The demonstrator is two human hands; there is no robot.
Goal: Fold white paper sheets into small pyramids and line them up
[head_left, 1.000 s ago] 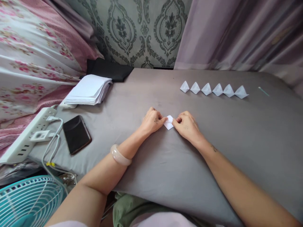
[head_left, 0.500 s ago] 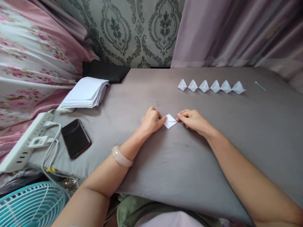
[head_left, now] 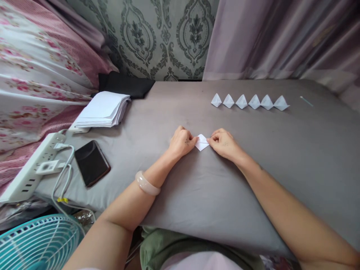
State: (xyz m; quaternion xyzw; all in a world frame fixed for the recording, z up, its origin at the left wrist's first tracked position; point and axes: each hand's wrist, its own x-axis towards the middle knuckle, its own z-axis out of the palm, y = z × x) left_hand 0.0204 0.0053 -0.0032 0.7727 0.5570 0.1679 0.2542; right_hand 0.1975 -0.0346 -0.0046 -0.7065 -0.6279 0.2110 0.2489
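A small folded white paper [head_left: 201,143] lies at the middle of the grey cloth-covered surface [head_left: 213,195]. Its left corner is pinched by my left hand [head_left: 183,141], thumb toward the paper and fingers curled. On the opposite corner, my right hand [head_left: 224,143] grips the paper between thumb and forefinger. Farther back stands a row of several folded paper boats [head_left: 241,101], white and pointed, set side by side. The fingertips hide both side corners of the paper.
At the left are a stack of white paper [head_left: 101,108], a black phone [head_left: 92,163] and a white power strip [head_left: 33,167] with cables. A turquoise fan [head_left: 36,243] stands at the lower left. A cotton swab [head_left: 306,101] lies at the far right.
My right hand has moved slightly left and now pinches the paper's right corner more closely. My left hand keeps its hold. The view has shifted a little.
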